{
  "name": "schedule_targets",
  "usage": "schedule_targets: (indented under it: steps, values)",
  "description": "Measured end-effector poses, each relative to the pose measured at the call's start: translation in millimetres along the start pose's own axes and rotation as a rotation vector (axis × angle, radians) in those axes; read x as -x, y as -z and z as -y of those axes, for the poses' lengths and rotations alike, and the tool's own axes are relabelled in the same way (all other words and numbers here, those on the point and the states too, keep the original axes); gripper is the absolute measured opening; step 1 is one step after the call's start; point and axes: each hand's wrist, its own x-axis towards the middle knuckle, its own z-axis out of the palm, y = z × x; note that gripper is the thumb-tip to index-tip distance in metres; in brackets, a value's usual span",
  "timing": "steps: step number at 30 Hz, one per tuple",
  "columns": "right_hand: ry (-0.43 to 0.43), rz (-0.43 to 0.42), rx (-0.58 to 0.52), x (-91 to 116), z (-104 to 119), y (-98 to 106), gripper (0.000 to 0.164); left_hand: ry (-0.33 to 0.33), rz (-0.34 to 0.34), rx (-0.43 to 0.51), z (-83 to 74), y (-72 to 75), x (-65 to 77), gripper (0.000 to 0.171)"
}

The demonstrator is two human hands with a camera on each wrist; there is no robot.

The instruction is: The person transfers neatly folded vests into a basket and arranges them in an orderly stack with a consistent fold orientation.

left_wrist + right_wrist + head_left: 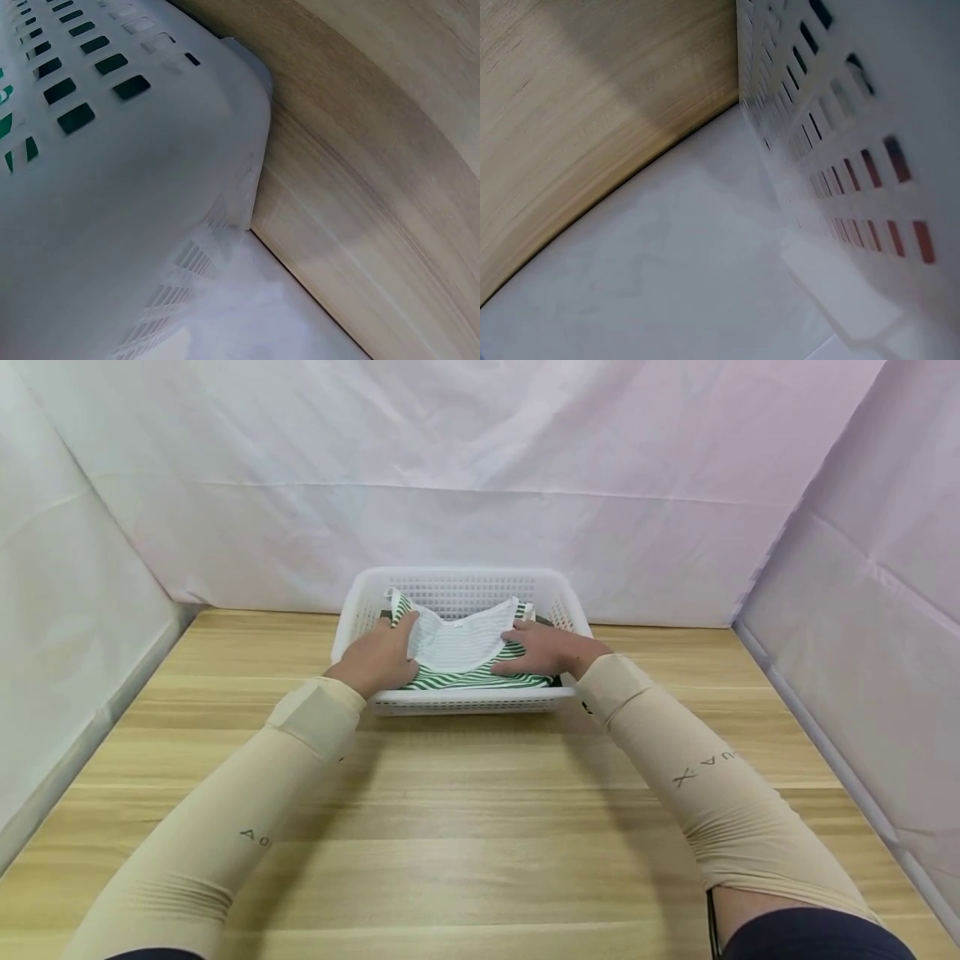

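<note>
A green-and-white striped top (465,679) with a white inner side and narrow shoulder straps lies in a white plastic basket (465,696). At the basket's left end, my left hand (378,653) reaches over the rim and rests on the top, thumb and forefinger apart. From the right end my right hand (543,649) lies on the striped cloth with its fingers spread. Some fingertips are hidden in the cloth. Both wrist views show only the perforated basket walls (150,172) and no fingers in front of them.
The basket stands at the far side of a wooden table (465,827), close to a white cloth backdrop (480,527). White cloth walls also rise on the left and right. Darker cloth (546,621) shows at the garment's edge inside the basket.
</note>
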Motion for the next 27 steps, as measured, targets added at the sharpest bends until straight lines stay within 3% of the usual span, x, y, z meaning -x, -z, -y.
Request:
schedule_targets:
  steps: [7,13,16,20,23,27]
  values:
    - [-0.005,0.038,0.006,3.1,-0.6,2.2,0.090,-0.020,0.020,0.055,-2.6,0.3,1.7,0.088]
    - [-0.010,0.051,0.019,8.4,-2.1,1.3,0.097,-0.075,-0.016,0.073,-6.4,1.5,-1.0,0.082]
    - [-0.006,0.070,0.051,9.9,0.4,-1.1,0.098,-0.068,-0.001,0.072,-5.1,1.6,-0.5,0.078]
    - [-0.003,0.069,0.099,10.1,5.8,-1.3,0.098,-0.034,0.004,0.026,-1.6,2.5,0.8,0.074]
    - [-0.003,0.066,0.108,9.5,9.0,0.5,0.097,-0.024,-0.031,-0.030,-0.4,3.1,2.4,0.074]
    - [-0.005,0.086,0.111,8.2,10.2,3.3,0.096,-0.092,-0.121,-0.112,0.3,4.6,2.4,0.076]
